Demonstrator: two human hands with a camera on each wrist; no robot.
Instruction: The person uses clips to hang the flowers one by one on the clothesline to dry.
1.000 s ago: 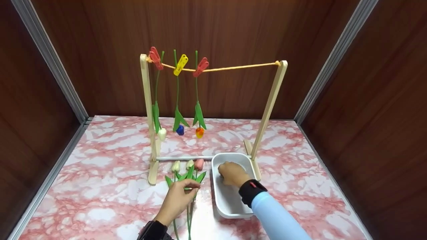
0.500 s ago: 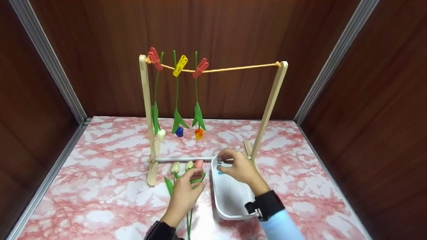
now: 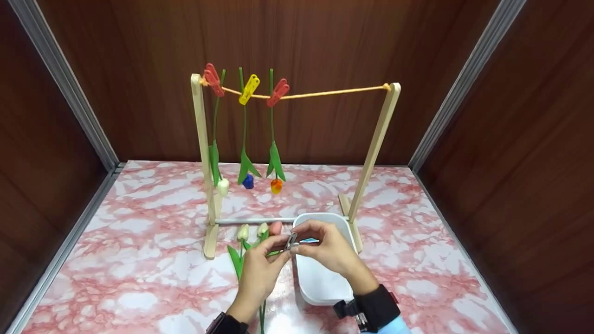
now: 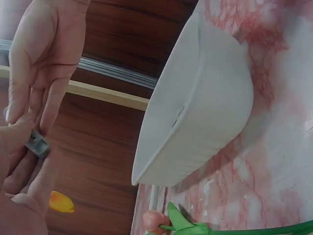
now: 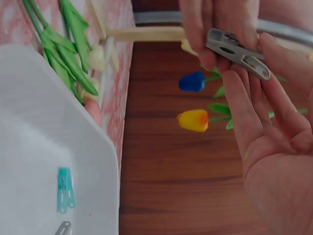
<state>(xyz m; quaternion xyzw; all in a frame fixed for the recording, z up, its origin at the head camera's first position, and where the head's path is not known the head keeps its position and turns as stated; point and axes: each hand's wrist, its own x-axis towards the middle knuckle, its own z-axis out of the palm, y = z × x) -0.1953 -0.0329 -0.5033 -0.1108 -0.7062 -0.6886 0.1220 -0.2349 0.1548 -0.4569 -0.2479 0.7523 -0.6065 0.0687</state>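
A grey clothespin [image 3: 291,241] is between my two hands, over the left rim of the white bin [image 3: 325,283]. My left hand [image 3: 259,271] pinches one end with thumb and fingers, while my right hand [image 3: 334,250] pinches the other; the right wrist view shows the clothespin [image 5: 237,54] lying across both sets of fingertips. Below my left hand, cream tulips [image 3: 243,232] and a pink tulip [image 3: 275,228] lie on the table, their stems partly hidden by that hand. Inside the bin are a teal clothespin [image 5: 64,190] and another grey clothespin [image 5: 63,228].
Behind the hands stands a wooden frame [image 3: 376,148] with an orange cord [image 3: 334,93]. Red and yellow clothespins [image 3: 249,89] hold a white tulip [image 3: 223,187], a blue tulip [image 3: 248,181] and an orange tulip [image 3: 276,186] upside down. Brown panels [image 3: 306,46] enclose the marbled table [image 3: 139,260].
My right hand has come up out of the bin with the grey clothespin and moved left to my left hand. My left hand has shifted slightly right and now pinches the clothespin too.
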